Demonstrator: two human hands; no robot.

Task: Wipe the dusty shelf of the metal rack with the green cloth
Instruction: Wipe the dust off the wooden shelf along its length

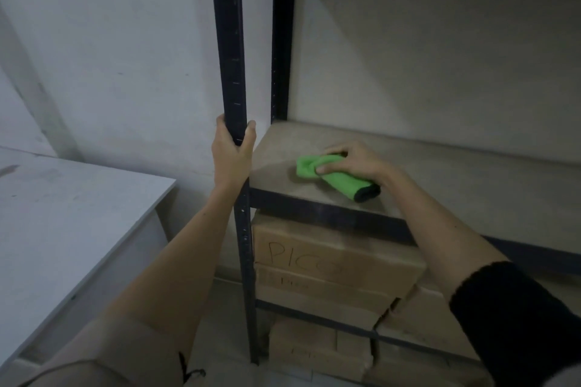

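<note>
While the left hand (232, 148) wraps around the front post (231, 41) of the metal rack to steady it, the right hand (352, 160) grips a bunched green cloth (333, 177) and presses it onto the shelf (440, 185). The cloth lies near the shelf's front left corner, with its dark-edged end pointing toward the front rail (330, 218) and the thumb and fingers curled over its upper part. The board is a pale, dull tan; in this dim light no clear line between wiped and dusty areas can be made out, so how much has been cleaned cannot be told. Judging from the cloth's position at the left end, most of the board to the right and toward the back wall probably remains to be covered. Cardboard boxes (333, 261) fill the level below, and a white table (78, 214) stands to the left of the rack.
</note>
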